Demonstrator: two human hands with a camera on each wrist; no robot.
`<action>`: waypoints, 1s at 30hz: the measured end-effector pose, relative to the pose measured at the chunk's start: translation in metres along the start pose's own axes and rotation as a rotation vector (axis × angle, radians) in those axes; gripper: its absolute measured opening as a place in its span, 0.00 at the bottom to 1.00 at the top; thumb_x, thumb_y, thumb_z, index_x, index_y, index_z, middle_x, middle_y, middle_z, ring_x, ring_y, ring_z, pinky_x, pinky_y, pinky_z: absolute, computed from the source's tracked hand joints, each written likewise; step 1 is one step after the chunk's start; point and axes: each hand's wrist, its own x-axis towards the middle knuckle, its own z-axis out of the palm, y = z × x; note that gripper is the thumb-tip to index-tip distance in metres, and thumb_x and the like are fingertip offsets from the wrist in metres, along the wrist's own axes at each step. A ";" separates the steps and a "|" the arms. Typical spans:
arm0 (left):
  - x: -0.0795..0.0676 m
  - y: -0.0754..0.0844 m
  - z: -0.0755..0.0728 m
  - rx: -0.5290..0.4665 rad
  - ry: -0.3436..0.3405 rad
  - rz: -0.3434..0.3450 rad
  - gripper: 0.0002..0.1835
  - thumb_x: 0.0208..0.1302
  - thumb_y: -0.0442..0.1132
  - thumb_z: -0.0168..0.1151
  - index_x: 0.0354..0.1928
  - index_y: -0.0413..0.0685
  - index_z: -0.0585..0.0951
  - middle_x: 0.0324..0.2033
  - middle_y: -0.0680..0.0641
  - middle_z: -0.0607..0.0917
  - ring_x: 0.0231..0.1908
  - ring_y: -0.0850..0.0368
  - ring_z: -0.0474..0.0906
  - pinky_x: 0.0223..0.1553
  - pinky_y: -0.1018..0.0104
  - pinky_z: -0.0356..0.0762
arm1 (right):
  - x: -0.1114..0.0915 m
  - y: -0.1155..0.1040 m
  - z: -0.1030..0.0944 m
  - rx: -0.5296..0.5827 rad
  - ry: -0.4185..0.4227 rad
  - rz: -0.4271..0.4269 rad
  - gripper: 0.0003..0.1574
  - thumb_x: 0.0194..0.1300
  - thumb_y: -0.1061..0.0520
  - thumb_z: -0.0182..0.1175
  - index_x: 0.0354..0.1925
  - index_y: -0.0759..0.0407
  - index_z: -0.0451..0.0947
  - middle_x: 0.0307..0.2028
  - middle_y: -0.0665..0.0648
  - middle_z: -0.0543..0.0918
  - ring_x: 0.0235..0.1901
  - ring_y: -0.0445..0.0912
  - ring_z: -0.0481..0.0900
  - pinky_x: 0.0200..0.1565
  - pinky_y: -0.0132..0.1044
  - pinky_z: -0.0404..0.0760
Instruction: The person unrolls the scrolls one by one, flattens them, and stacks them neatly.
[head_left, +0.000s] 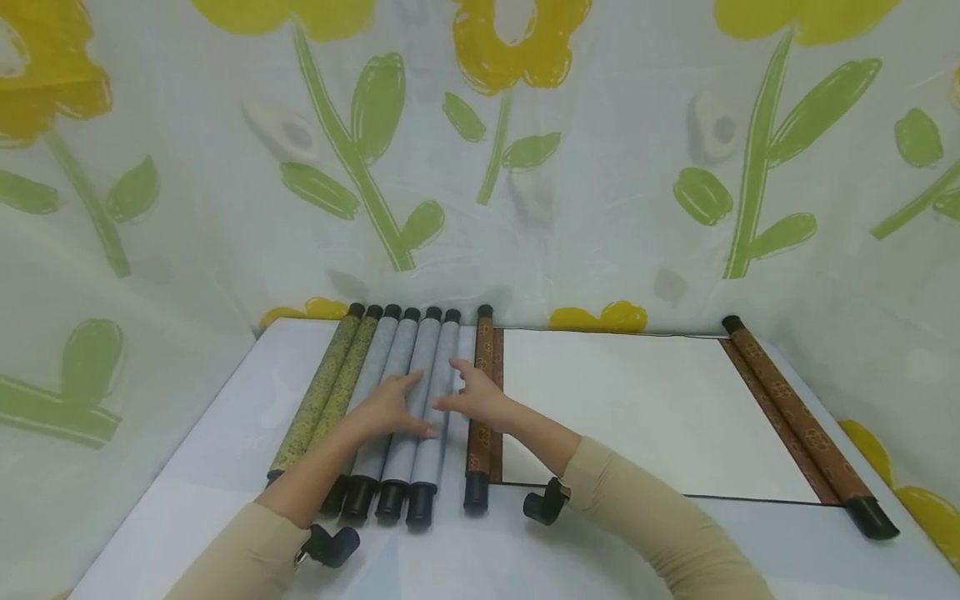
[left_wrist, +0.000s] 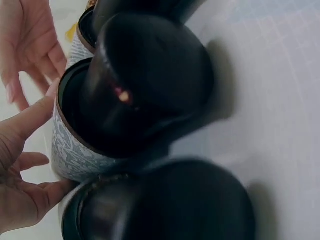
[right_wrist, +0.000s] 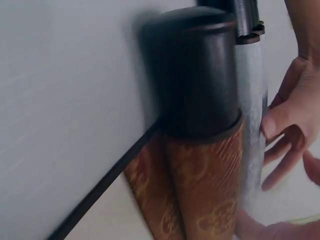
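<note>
Several grey-white patterned scroll rollers (head_left: pixel 437 379) with black end caps lie side by side on the table. My left hand (head_left: pixel 386 408) is over the right-hand ones, thumb and fingers spread; in the left wrist view, its fingertips are right at a grey roller (left_wrist: pixel 75 145). Opposite it, my right hand (head_left: pixel 480 400) reaches across a brown patterned roller (head_left: pixel 480 425), fingers spread and pointing at the grey rollers, nothing in its grasp. That brown roller edges an unrolled scroll with a white sheet (head_left: pixel 622 408); a second brown roller (head_left: pixel 802 408) lies along its far right side.
Two yellow-green patterned rollers (head_left: pixel 318 400) lie left of the grey ones. A flower-printed white curtain (head_left: pixel 600 208) hangs behind the white table (head_left: pixel 195 467). Black wrist cameras (head_left: pixel 333 546) are strapped at both sleeves.
</note>
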 end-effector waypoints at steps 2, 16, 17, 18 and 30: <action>0.002 0.000 0.002 -0.018 -0.001 0.005 0.57 0.39 0.50 0.78 0.69 0.34 0.58 0.64 0.27 0.63 0.64 0.31 0.59 0.60 0.40 0.62 | 0.002 -0.001 0.003 0.044 0.003 0.041 0.51 0.61 0.53 0.64 0.72 0.61 0.48 0.70 0.68 0.55 0.65 0.64 0.62 0.58 0.54 0.70; 0.004 0.004 0.005 -0.057 -0.026 0.026 0.57 0.37 0.49 0.79 0.69 0.36 0.60 0.65 0.27 0.63 0.65 0.31 0.58 0.61 0.40 0.61 | 0.017 -0.003 0.022 0.199 0.068 0.149 0.50 0.55 0.64 0.66 0.71 0.60 0.52 0.69 0.69 0.56 0.66 0.63 0.59 0.60 0.57 0.67; 0.004 0.004 0.005 -0.056 -0.022 0.029 0.57 0.37 0.49 0.79 0.69 0.36 0.60 0.65 0.27 0.63 0.64 0.31 0.58 0.61 0.41 0.62 | 0.017 -0.004 0.023 0.199 0.072 0.148 0.50 0.54 0.65 0.66 0.71 0.61 0.53 0.69 0.69 0.56 0.66 0.64 0.59 0.60 0.58 0.66; 0.004 0.005 0.006 -0.062 -0.017 0.026 0.57 0.37 0.48 0.80 0.69 0.35 0.60 0.65 0.27 0.63 0.64 0.31 0.58 0.61 0.41 0.62 | 0.018 -0.004 0.025 0.191 0.077 0.149 0.51 0.53 0.66 0.66 0.71 0.61 0.53 0.68 0.69 0.57 0.66 0.64 0.59 0.60 0.58 0.66; 0.006 0.005 0.008 -0.201 0.048 0.019 0.52 0.40 0.45 0.79 0.67 0.34 0.63 0.64 0.26 0.63 0.64 0.31 0.58 0.61 0.41 0.62 | 0.025 -0.005 0.028 0.135 0.165 0.142 0.51 0.49 0.64 0.70 0.68 0.60 0.59 0.65 0.67 0.63 0.65 0.61 0.61 0.62 0.56 0.64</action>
